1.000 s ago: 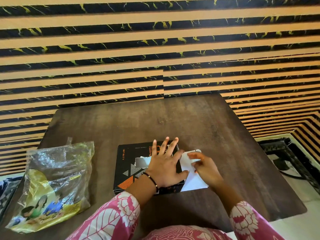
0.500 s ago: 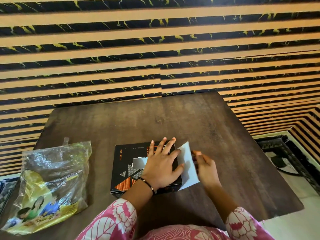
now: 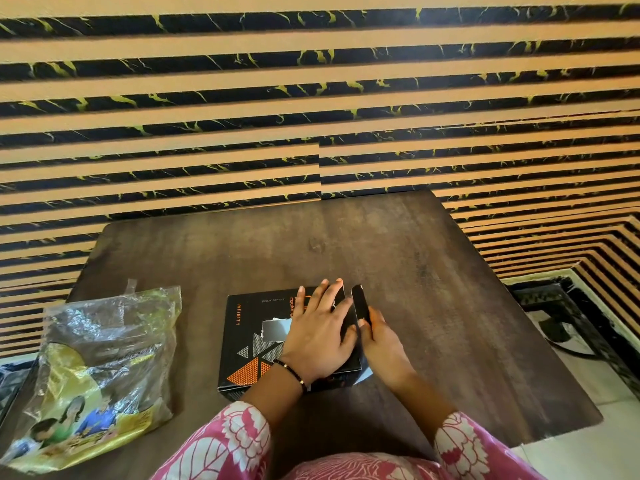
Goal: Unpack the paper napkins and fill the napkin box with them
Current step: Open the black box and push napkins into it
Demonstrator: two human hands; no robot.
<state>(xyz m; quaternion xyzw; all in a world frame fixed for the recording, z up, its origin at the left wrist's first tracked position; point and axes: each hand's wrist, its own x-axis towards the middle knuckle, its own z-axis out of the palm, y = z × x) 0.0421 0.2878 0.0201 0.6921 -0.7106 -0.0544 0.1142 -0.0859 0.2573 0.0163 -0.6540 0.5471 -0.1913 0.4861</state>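
napkin box (image 3: 249, 337): thin card, light, probably slides and dents under hard press; best pinned flat from top, flap worked by its free edge. black, orange triangle print, white napkin (image 3: 275, 330) poking from torn slot on top. sits near front middle of table (image 3: 398, 258). left hand (image 3: 320, 336) spread flat on lid, gripping nothing. right hand (image 3: 382, 344) pushing side flap (image 3: 360, 304) shut with fingers, flap almost upright. crumpled plastic wrapper (image 3: 100, 368) lies well apart at left, looks emptied.
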